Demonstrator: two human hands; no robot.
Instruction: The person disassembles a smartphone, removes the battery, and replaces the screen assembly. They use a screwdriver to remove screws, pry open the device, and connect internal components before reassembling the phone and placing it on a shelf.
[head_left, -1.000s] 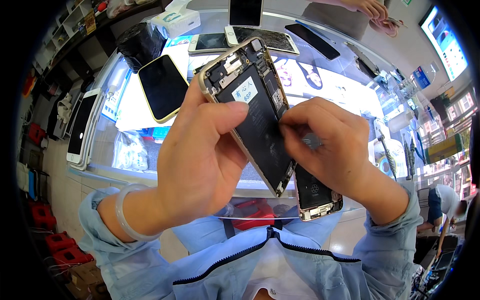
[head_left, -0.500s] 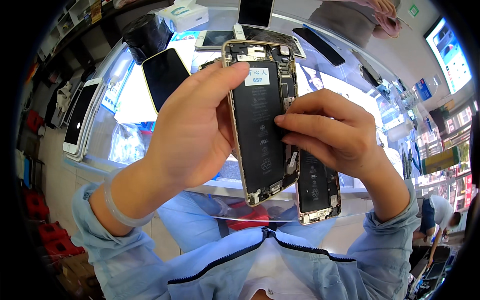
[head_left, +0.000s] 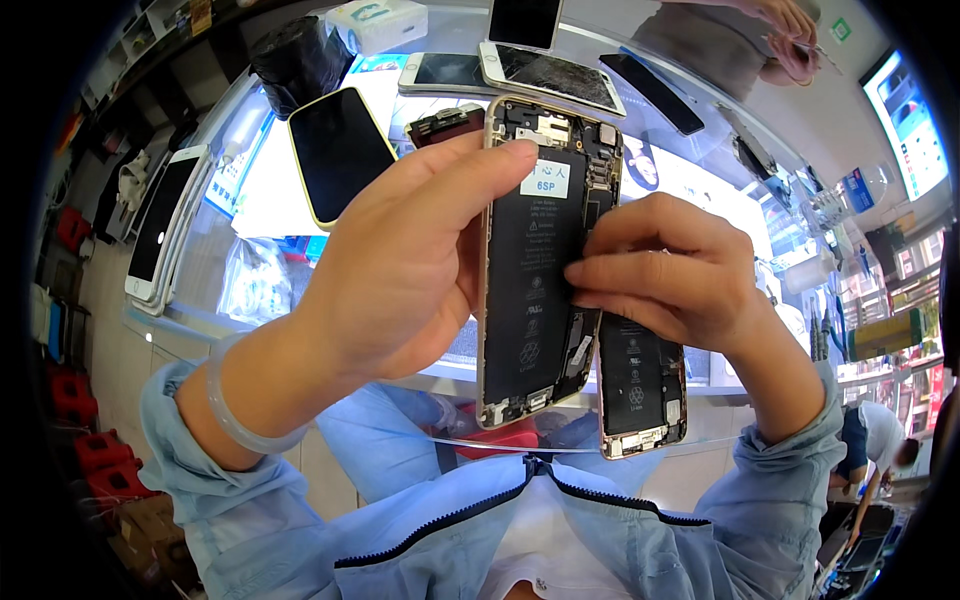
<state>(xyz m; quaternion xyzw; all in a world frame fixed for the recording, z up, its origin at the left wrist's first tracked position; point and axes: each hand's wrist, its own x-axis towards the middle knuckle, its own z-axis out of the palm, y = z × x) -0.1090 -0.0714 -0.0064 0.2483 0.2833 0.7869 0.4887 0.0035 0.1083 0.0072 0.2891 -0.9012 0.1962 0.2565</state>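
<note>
My left hand (head_left: 390, 255) is wrapped round an opened phone (head_left: 532, 290), its thumb pressed near the top edge. The screen is off, baring a black battery with a white label and the circuit board along the right side. At that phone's right edge my right hand (head_left: 675, 270) is closed, thumb and fingertips pinched together by the battery. Whatever those fingertips hold, if anything, is hidden. A second opened phone (head_left: 642, 390), also with a black battery, sits below my right hand, over the table's near edge; its upper end is covered.
Beyond my hands lie a yellow-rimmed phone (head_left: 342, 155), a cracked white phone (head_left: 550, 78) and a dark phone (head_left: 652, 92). White phones (head_left: 165, 230) are stacked at left. A black roll (head_left: 298, 68) and tissue pack (head_left: 375, 24) stand behind. Another person's hands (head_left: 790, 35) show at upper right.
The opened phone in my left hand has shifted slightly right and down in the picture and is turned a little more upright. My right hand keeps its pinch beside the battery.
</note>
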